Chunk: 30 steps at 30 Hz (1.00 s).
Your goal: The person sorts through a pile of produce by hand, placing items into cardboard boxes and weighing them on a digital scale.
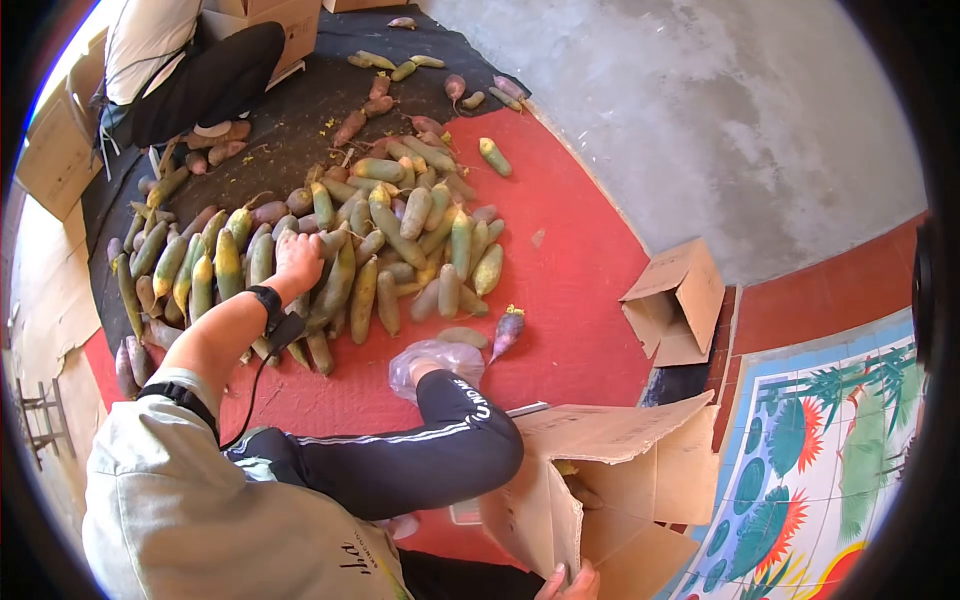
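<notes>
A broad pile of green and purplish radishes (400,215) lies on a red and black ground sheet. My left hand (298,262) reaches into the pile with its fingers bent over a radish; the fingertips are partly hidden among the radishes. At the bottom edge, my right hand (570,584) pinches the near flap of an open cardboard box (540,505). Inside that box a few radishes (583,490) are partly visible. A single purple radish (507,333) with a yellowish top lies apart on the red sheet, beside a plastic-wrapped foot.
Another person (205,75) sits at the upper left near cardboard boxes (60,150). A small open box (675,300) stands at the right edge of the red sheet. Grey concrete (700,120) lies beyond, and painted tiles (800,470) are at lower right.
</notes>
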### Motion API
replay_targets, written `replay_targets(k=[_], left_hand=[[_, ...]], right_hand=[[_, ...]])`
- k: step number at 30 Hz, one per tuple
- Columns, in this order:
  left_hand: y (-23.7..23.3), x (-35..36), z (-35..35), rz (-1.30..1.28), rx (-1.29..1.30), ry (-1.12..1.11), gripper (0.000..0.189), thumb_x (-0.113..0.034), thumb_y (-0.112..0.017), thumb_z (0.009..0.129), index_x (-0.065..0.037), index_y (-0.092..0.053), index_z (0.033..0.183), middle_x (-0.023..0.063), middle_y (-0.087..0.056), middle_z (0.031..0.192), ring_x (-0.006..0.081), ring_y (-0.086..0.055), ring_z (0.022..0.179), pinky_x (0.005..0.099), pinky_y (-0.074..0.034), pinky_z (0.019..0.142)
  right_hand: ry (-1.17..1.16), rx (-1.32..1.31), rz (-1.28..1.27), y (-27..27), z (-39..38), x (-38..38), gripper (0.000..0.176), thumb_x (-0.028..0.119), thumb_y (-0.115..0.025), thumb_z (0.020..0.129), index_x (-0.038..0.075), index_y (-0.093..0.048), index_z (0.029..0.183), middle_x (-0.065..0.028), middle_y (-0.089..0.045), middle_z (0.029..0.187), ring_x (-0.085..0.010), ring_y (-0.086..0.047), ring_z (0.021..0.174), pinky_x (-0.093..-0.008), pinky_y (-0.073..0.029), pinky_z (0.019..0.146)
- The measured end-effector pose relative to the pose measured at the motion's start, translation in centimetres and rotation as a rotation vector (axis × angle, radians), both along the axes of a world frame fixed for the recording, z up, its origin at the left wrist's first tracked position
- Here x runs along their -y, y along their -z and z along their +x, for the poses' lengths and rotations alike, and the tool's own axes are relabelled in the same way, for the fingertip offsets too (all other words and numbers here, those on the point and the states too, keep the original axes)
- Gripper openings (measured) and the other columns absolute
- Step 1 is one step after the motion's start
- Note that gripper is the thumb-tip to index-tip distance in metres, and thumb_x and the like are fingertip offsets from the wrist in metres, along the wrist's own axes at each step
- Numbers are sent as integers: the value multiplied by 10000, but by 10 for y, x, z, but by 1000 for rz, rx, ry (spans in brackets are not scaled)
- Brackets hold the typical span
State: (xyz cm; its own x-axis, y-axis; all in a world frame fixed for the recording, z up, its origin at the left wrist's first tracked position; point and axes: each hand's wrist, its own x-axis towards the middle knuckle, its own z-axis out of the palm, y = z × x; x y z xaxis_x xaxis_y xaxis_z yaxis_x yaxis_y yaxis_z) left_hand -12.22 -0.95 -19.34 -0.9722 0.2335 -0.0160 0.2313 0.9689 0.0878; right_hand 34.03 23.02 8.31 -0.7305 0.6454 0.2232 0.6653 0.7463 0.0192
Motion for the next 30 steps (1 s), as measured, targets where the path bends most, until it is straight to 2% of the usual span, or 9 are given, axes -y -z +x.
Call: replay_targets(k=[1, 6, 9, 13, 14, 17, 21, 24, 30], left_hand=[[0, 1, 0, 175, -12, -73, 322, -274, -582, 785, -58, -513, 1013, 182, -573, 950, 329, -533, 953, 428, -397, 841], [-29, 14, -1, 437, -3, -315, 325, -330, -509, 843, -32, -536, 968, 231, -600, 857, 383, -576, 841, 458, -449, 733], [-35, 19, 8, 682, -217, -328, 386, -370, -487, 859, -60, -525, 1084, 227, -604, 884, 398, -575, 835, 456, -450, 720], [-38, 10, 37, 522, 163, -237, 408, -338, -519, 837, -58, -487, 1133, 219, -598, 918, 371, -564, 890, 437, -442, 761], [-20, 10, 42, 449, -49, -92, 433, -298, -558, 803, -51, -476, 1148, 195, -582, 1002, 352, -541, 956, 427, -425, 807], [-6, -4, 54, 327, 24, 125, 477, -308, -577, 782, -57, -468, 1173, 148, -431, 1260, 319, -380, 1182, 450, -328, 947], [15, -17, 53, 28, 276, 228, 575, -354, -591, 758, -115, -446, 1261, 136, -290, 1390, 328, -208, 1307, 504, -167, 1056], [20, -16, 47, -151, 327, 283, 564, -344, -601, 734, -111, -473, 1232, 151, -296, 1383, 328, -219, 1303, 510, -156, 1055], [25, 0, 51, -4, 143, 265, 596, -319, -634, 716, -121, -457, 1249, 147, -255, 1402, 309, -156, 1328, 512, -118, 1066]], right_hand=[[4, 6, 1, -1, 0, 0, 288, 206, -584, 815, -15, -541, 994, -215, -553, 849, -398, -532, 767, -448, -438, 686], [20, 32, -5, -2, 0, -2, 274, 179, -593, 813, -17, -533, 995, -215, -553, 833, -397, -530, 759, -448, -436, 675], [-5, 20, 22, -2, -2, -4, 274, 184, -588, 820, -20, -530, 994, -213, -551, 827, -396, -531, 753, -445, -438, 666], [-3, 26, 41, 1, -1, -5, 275, 185, -592, 818, -21, -530, 988, -211, -548, 816, -395, -531, 742, -445, -437, 654], [-12, 16, 48, 1, -2, -5, 275, 186, -593, 817, -21, -530, 987, -209, -547, 811, -394, -530, 737, -446, -437, 650], [-12, 26, 51, -1, -1, -3, 276, 190, -594, 818, -19, -529, 986, -207, -545, 803, -393, -529, 727, -449, -437, 645], [-36, 32, 66, 1, -1, -4, 271, 190, -587, 822, -17, -530, 988, -203, -546, 796, -391, -530, 718, -453, -438, 644], [-30, 22, 67, 3, -1, -6, 273, 189, -590, 820, -15, -530, 991, -204, -547, 796, -393, -530, 719, -456, -438, 641], [-19, 23, 145, 7, 1, -9, 290, 188, -596, 815, -6, -514, 1014, -215, -545, 820, -407, -531, 725, -468, -441, 644]])
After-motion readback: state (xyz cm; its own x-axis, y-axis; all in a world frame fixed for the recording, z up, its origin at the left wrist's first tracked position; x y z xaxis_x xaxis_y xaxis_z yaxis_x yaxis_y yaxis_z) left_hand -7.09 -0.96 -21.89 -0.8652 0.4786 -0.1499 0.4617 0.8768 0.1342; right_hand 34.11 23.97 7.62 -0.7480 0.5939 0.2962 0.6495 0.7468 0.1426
